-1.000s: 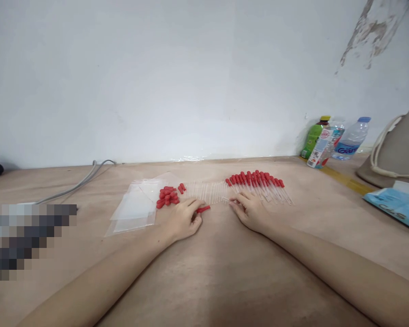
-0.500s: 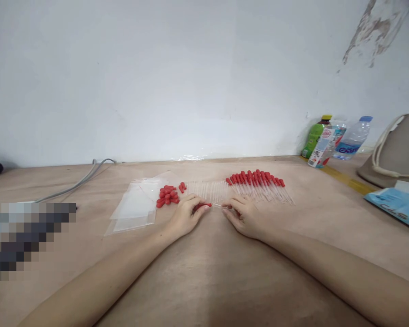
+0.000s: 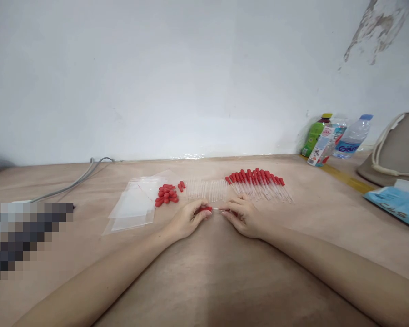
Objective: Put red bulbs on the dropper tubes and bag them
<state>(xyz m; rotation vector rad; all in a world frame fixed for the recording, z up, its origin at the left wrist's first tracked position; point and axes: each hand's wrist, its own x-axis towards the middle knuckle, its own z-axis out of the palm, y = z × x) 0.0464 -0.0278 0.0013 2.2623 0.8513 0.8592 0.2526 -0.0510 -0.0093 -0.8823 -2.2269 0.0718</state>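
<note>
Loose red bulbs [image 3: 166,196] lie toward the tabletop's [image 3: 197,281] far edge. Next, the left hand [image 3: 191,218] curls closed around one red bulb [image 3: 206,209], mouth facing right. A thin clear tube [image 3: 216,209] points at it, pinched in the right hand's [image 3: 243,215] nearly closed fingertips; contact is too small to tell. Best hold both in line and press gently: the tube might snap.

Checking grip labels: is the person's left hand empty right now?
No, the left hand holds a red bulb between thumb and fingers.
</note>
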